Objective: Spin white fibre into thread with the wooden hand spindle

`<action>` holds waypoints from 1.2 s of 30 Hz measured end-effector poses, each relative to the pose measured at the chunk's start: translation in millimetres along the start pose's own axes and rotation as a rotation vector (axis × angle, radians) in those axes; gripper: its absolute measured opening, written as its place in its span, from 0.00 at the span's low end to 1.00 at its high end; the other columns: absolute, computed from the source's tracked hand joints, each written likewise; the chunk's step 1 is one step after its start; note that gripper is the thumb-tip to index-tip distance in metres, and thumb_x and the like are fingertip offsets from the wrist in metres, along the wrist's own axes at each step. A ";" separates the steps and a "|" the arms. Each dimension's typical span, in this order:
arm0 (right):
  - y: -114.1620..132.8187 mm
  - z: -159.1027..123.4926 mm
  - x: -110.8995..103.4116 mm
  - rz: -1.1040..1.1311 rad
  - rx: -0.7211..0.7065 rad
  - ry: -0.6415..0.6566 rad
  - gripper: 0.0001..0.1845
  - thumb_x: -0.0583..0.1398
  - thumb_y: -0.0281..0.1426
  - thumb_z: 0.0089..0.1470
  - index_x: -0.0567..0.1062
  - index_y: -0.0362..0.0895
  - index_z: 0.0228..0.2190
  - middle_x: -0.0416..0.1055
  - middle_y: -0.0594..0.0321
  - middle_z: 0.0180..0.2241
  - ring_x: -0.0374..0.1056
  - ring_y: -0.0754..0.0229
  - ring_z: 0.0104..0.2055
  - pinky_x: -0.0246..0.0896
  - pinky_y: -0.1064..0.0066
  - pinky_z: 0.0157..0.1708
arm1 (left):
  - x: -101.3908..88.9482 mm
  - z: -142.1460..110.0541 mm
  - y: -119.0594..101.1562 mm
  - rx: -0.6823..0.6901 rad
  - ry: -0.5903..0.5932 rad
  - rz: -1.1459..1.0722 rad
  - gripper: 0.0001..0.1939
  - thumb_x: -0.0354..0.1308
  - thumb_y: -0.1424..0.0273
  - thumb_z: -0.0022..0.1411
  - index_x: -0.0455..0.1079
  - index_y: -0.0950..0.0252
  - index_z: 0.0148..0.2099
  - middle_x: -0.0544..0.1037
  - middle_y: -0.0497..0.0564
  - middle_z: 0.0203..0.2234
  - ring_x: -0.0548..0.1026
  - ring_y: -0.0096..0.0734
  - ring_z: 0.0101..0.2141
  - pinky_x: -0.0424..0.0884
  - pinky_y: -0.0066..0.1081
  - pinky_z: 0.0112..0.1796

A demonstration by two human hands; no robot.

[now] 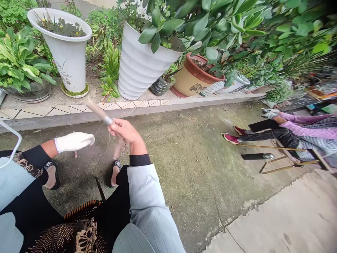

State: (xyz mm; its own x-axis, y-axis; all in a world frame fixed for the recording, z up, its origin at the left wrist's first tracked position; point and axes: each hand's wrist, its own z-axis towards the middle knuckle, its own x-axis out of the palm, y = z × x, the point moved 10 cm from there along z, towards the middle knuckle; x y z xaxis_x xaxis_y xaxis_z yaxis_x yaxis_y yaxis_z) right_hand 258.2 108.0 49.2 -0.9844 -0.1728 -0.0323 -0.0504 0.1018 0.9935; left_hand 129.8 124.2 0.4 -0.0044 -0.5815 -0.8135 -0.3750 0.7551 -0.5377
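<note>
Over the stained concrete ground [184, 147] ahead of our knees, our bare right hand [123, 131] was clenched around a slim wooden rod [96, 110], the bare fingers [116, 127] wrapped tightly just below its metal collar [107, 120]. The rod's long axis ran slantwise through the fist. Its upper end pointed up and left in the view, toward the tiled kerb [86, 109], while a pale lower length [118, 149], seemingly the same rod, dropped from the hand toward our right sandal [116, 168].

Our left hand [73, 142], in a white knit glove, hung level to the left of the rod, with the gloved fingers [89, 138] curled and pointing toward the right hand, a clear gap between them. A small pale peg [76, 154] showed just beneath the glove, but we could not tell whether those fingers were grasping it. The right hand was on the rod; the left was only near it.

Beyond the kerb stood a white ribbed planter [137, 66] and a terracotta-rimmed pot [196, 75]. Well off to the right, a seated co-worker's gloved hands [270, 113] reached out from lilac sleeves [308, 119], near a dark flask [258, 156] lying on the ground.
</note>
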 end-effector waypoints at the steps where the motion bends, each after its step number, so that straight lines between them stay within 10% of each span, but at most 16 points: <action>1: -3.2 0.6 -13.0 -0.037 0.008 -0.109 0.17 0.57 0.43 0.52 0.69 0.41 0.31 0.65 0.65 0.28 0.58 0.69 0.25 0.57 0.75 0.28 | -0.7 -0.6 -4.6 0.014 0.005 -0.028 0.16 0.40 0.62 0.66 0.67 0.63 0.38 0.75 0.48 0.29 0.72 0.29 0.29 0.65 0.25 0.33; 5: -28.5 3.0 -32.4 -0.533 0.215 -0.267 0.12 0.58 0.38 0.52 0.72 0.41 0.33 0.68 0.64 0.27 0.61 0.66 0.27 0.55 0.74 0.30 | -7.0 -3.4 -23.4 0.125 -0.010 -0.095 0.16 0.40 0.64 0.66 0.66 0.64 0.36 0.75 0.49 0.32 0.71 0.28 0.31 0.65 0.25 0.36; 12: -53.7 3.2 2.8 -1.016 0.467 0.131 0.10 0.60 0.36 0.52 0.75 0.41 0.31 0.75 0.56 0.33 0.67 0.61 0.32 0.51 0.73 0.28 | -12.8 -6.0 -16.5 0.146 -0.038 0.001 0.16 0.40 0.65 0.66 0.67 0.65 0.37 0.75 0.49 0.32 0.70 0.28 0.30 0.64 0.25 0.34; 18: -77.3 -13.4 63.5 -0.688 0.536 0.558 0.07 0.62 0.30 0.48 0.73 0.40 0.22 0.71 0.63 0.21 0.64 0.66 0.22 0.53 0.74 0.24 | -24.1 -7.3 -4.8 0.042 -0.037 -0.016 0.16 0.41 0.64 0.64 0.68 0.64 0.39 0.76 0.48 0.34 0.71 0.28 0.30 0.65 0.24 0.34; 22: -50.0 -24.4 94.3 -0.318 0.351 0.748 0.08 0.63 0.32 0.47 0.74 0.40 0.28 0.69 0.67 0.22 0.61 0.69 0.21 0.55 0.76 0.23 | -25.9 -5.5 1.8 0.001 -0.014 -0.083 0.16 0.41 0.62 0.64 0.69 0.64 0.39 0.75 0.48 0.33 0.71 0.29 0.31 0.67 0.26 0.35; 29: -5.5 -0.4 -16.8 -0.083 0.038 -0.119 0.14 0.60 0.40 0.50 0.68 0.41 0.28 0.64 0.68 0.24 0.58 0.71 0.23 0.55 0.77 0.24 | -19.6 -2.1 -1.9 0.007 0.000 -0.118 0.15 0.41 0.63 0.65 0.66 0.64 0.39 0.73 0.48 0.31 0.70 0.29 0.30 0.66 0.27 0.35; 36: -38.5 6.4 -27.2 -0.765 0.312 -0.213 0.14 0.59 0.40 0.51 0.75 0.42 0.33 0.72 0.62 0.28 0.65 0.63 0.30 0.54 0.74 0.30 | 0.5 -1.1 -14.7 0.098 0.075 -0.125 0.18 0.40 0.61 0.66 0.67 0.65 0.37 0.74 0.49 0.33 0.70 0.29 0.32 0.65 0.26 0.36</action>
State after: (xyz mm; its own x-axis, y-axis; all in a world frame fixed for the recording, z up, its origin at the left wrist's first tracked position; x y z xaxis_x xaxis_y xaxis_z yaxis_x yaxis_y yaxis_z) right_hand 285.9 115.1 11.1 -0.6696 -0.1194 -0.7331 -0.7277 0.3029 0.6154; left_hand 134.3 112.5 8.2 -0.0337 -0.6905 -0.7225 -0.2849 0.6996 -0.6553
